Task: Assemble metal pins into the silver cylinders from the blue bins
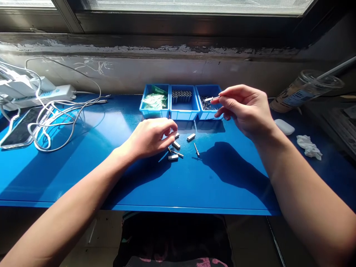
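The right grip [244, 106] is pinched narrow on a small metal pin [211, 99], which appears to be just above the right blue box [206, 115] of pins. Left of that grip stand the middle box [184, 115], with dark tubes [181, 96] at its back, and a box of green packets [155, 101]. The left grip [151, 138] curls low over the surface [194, 193], close beside short metal bars [191, 137]; whether it holds anything I cannot tell. Loose pins [196, 149] lie to its right, and a tilted cup [299, 92] stands beyond the right grip.
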### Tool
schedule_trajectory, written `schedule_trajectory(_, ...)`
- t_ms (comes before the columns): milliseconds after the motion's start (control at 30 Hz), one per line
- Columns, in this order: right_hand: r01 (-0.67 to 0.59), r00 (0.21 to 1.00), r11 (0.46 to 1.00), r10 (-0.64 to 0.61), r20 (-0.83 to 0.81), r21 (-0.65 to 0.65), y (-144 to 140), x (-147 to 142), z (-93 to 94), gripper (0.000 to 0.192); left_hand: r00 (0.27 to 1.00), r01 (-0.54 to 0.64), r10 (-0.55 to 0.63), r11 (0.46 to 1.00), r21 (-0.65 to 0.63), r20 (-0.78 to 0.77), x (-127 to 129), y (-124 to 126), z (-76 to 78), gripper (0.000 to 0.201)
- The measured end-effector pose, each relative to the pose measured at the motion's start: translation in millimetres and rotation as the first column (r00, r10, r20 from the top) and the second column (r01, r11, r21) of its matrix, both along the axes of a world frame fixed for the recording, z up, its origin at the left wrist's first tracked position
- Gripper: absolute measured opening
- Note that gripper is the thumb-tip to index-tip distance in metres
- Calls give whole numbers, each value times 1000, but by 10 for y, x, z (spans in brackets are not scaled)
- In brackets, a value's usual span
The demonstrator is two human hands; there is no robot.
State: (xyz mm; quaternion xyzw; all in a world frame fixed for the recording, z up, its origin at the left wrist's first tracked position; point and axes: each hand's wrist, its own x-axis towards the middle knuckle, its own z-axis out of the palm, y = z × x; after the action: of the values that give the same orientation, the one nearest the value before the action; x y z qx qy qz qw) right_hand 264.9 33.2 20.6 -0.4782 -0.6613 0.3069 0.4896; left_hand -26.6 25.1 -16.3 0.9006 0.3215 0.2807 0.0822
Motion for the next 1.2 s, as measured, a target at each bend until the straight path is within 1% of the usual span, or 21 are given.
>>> schedule_trajectory(67,61,998,998,-61,-14,-23,37,37,-14,18,1000,2,-2,1000,-6,-3,1,2,-4,16)
schedule_trajectory(133,145,989,989,-145,35,8,71,64,-40,24,1000,4,-4,1000,-6,-5,2,3,-8,16)
schedule_trajectory(200,242,954,963,-258,152,116,93,79,-83,30,1000,4,-4,1000,-11,-6,1,2,-10,16)
schedule_trajectory(233,287,924,939,-324,204,191,100,82,-108,33,1000,4,-4,1000,-16,-8,0,2,-9,16)
schedule_trajectory(300,330,866,895,-414,281,301,108,85,-156,35,1000,0,-1,999,-36,-8,-5,-1,-2,16)
schedule_trajectory(333,331,850,885,-430,305,326,110,85,-177,35,1000,-1,0,999,-48,-10,-7,-2,4,16)
schedule_trajectory(367,321,842,887,-427,329,331,112,86,-193,35,1000,-1,1,998,-58,-14,-10,-4,12,15)
schedule_trajectory(467,268,828,920,-371,420,285,115,90,-218,29,999,1,-4,997,-76,-40,-17,-9,38,14)
schedule_trajectory(533,250,814,929,-354,460,272,113,87,-222,28,999,3,-7,997,-75,-53,-20,-13,52,14)
schedule_trajectory(633,216,801,926,-350,486,310,92,57,-225,30,998,1,-6,997,-72,-64,-19,-18,61,15)
schedule_trajectory(700,177,809,904,-358,465,389,62,13,-226,27,998,-1,-4,997,-71,-70,-16,-20,61,15)
schedule_trajectory(767,102,840,884,-322,437,456,18,-55,-224,24,998,-4,-1,998,-70,-68,-13,-22,61,15)
schedule_trajectory(800,42,856,882,-274,438,470,-9,-97,-223,22,998,-5,0,997,-73,-68,-12,-23,61,14)
schedule_trajectory(867,-138,865,877,-120,487,460,-70,-192,-225,18,997,-16,9,996,-91,-80,-14,-25,65,12)
schedule_trajectory(933,-342,816,849,55,576,403,-130,-291,-243,16,994,-40,28,993,-115,-108,-20,-26,72,11)
schedule_trajectory(1000,-483,742,813,182,645,326,-178,-380,-285,23,989,-72,52,988,-135,-141,-26,-26,77,11)
schedule_trajectory(1033,-525,709,800,222,669,290,-196,-418,-313,28,986,-84,61,986,-145,-155,-29,-26,79,12)
schedule_trajectory(1100,-568,662,789,268,700,235,-217,-476,-374,34,981,-96,65,981,-169,-182,-30,-26,80,12)
schedule_trajectory(1200,-592,636,778,291,715,210,-224,-526,-445,29,973,-93,46,974,-206,-225,-25,-30,80,13)
